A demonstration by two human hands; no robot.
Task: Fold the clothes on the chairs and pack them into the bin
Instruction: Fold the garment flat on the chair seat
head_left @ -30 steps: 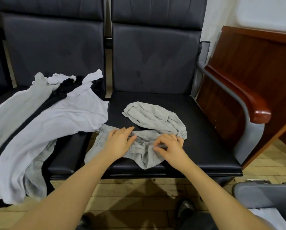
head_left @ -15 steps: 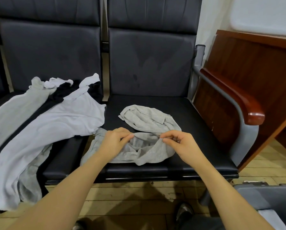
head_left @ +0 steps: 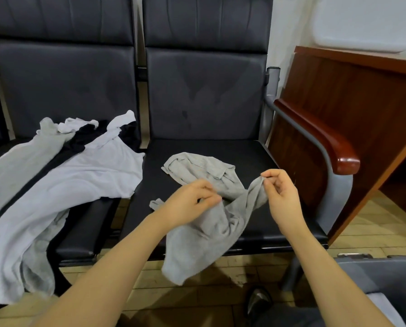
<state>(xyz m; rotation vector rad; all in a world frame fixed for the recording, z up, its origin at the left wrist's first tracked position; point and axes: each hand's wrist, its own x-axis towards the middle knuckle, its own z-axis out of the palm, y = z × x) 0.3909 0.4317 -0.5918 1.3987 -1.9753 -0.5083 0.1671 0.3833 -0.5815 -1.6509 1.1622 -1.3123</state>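
**Both hands pinch a grey garment above a black chair seat**

We look down at our two bare forearms reaching toward a row of black padded chairs. Our left hand has its fingers curled, pinching a fold of a crumpled grey garment. Our right hand pinches another edge of the same garment between thumb and fingertips, lifting that edge into a small peak. Between the two hands the cloth sags; below the left hand a long part of it hangs past the front edge of the seat toward the wooden floor. The far end of the garment lies bunched on the seat just beyond both hands.

Well to the left of the left hand, a pile of pale grey and white clothes with a dark piece running through it covers the neighbouring seat and spills over its front edge. To the right of the right hand stands a red-brown wooden armrest. Below the right forearm, near the lower right corner, we see the rim of a grey bin.
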